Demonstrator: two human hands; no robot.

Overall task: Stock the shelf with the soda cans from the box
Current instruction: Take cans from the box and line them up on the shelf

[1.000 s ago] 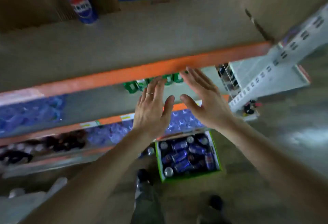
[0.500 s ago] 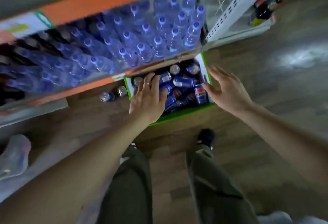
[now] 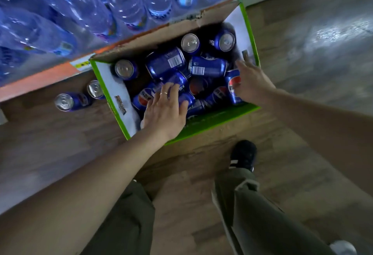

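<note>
An open cardboard box with green edges sits on the wooden floor, holding several blue soda cans, some upright and some lying down. My left hand reaches into the box's near left part, its fingers spread over a lying can without closing round it. My right hand is at the box's right side, fingers straight, next to an upright-tilted can. Neither hand holds a can.
Two loose cans lie on the floor left of the box. The lowest shelf with its orange rail carries several water bottles right behind the box. My legs and a black shoe stand before it.
The view dropped from the upper shelves to the floor. Both empty hands came down from shelf height into the box, the left over the cans, the right to the box's right side.
</note>
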